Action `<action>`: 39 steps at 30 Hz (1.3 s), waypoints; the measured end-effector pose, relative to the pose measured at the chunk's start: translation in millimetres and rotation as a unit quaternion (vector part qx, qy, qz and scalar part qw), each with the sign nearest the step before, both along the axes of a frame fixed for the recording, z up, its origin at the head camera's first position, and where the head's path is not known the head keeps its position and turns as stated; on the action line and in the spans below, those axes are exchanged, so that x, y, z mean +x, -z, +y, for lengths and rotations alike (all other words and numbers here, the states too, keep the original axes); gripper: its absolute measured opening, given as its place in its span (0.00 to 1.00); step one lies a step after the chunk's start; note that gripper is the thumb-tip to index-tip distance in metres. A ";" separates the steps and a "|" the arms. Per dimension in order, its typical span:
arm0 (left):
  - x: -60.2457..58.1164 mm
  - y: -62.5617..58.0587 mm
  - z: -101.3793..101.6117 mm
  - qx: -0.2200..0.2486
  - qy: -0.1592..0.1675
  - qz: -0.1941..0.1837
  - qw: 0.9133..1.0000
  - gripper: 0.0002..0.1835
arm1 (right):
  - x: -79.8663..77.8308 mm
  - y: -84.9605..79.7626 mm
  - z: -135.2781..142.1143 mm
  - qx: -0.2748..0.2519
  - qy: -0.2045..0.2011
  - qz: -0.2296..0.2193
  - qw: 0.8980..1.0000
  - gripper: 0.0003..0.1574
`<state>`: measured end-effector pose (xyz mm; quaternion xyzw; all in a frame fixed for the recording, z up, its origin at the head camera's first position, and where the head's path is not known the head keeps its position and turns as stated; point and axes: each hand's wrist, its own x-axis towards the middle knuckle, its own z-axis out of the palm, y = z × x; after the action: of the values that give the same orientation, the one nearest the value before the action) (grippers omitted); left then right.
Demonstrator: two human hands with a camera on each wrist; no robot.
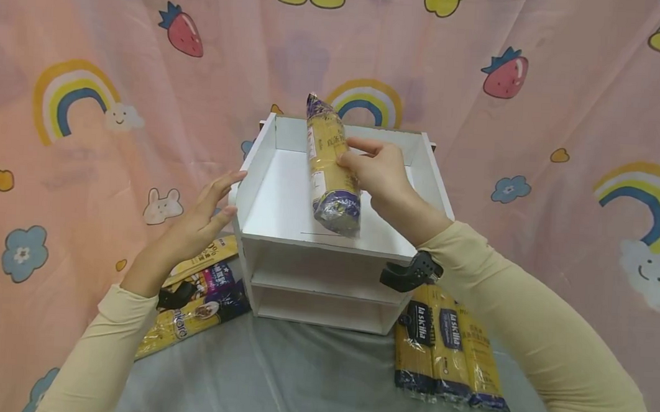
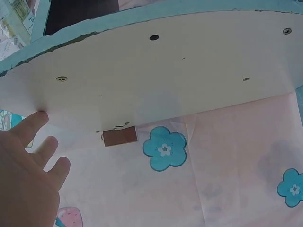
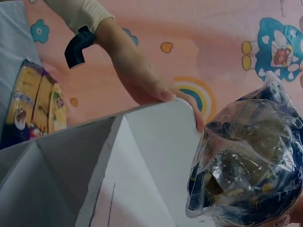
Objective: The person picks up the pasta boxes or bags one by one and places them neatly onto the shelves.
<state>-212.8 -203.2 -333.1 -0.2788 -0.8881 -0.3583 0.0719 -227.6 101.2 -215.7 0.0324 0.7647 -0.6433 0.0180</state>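
Note:
A white wooden shelf unit (image 1: pixel 277 197) with an open top tray stands in the middle of the head view. My right hand (image 1: pixel 384 174) pinches a yellow and purple pack of spaghetti (image 1: pixel 327 168) by its right side, tilted over the top tray. The pack's clear crinkled end (image 3: pixel 251 161) looms close in the right wrist view. My left hand (image 1: pixel 194 227), fingers spread and fairly straight, rests its fingertips at the unit's left side. From the left wrist view, one fingertip of that hand (image 2: pixel 31 165) touches the outer side panel (image 2: pixel 189 61).
Three spaghetti packs (image 1: pixel 446 349) lie side by side on the grey cloth (image 1: pixel 321 380), right of the unit. Several more pasta packs (image 1: pixel 201 311) lie to its left, partly behind my left wrist. Two lower compartments (image 1: pixel 319 308) face forward. A patterned pink curtain (image 1: pixel 339 38) hangs behind.

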 end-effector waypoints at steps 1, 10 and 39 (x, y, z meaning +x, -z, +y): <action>0.3 -0.6 -0.1 0.001 0.000 -0.001 1.000 0.30 | 0.3 2.4 -4.3 -0.003 -0.002 -0.001 1.000 0.30; -1.4 0.6 -1.4 0.005 0.002 0.000 1.000 0.30 | 4.3 25.0 -31.8 -0.010 -0.022 -0.008 1.000 0.31; 1.0 -0.7 -0.3 0.011 0.005 -0.005 1.000 0.30 | -8.3 63.5 -80.3 -0.005 -0.067 -0.017 0.998 0.37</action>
<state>-211.8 -203.5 -332.4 -0.2804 -0.8831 -0.3698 0.0688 -235.9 20.9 -279.2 -0.0085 0.7613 -0.6441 0.0744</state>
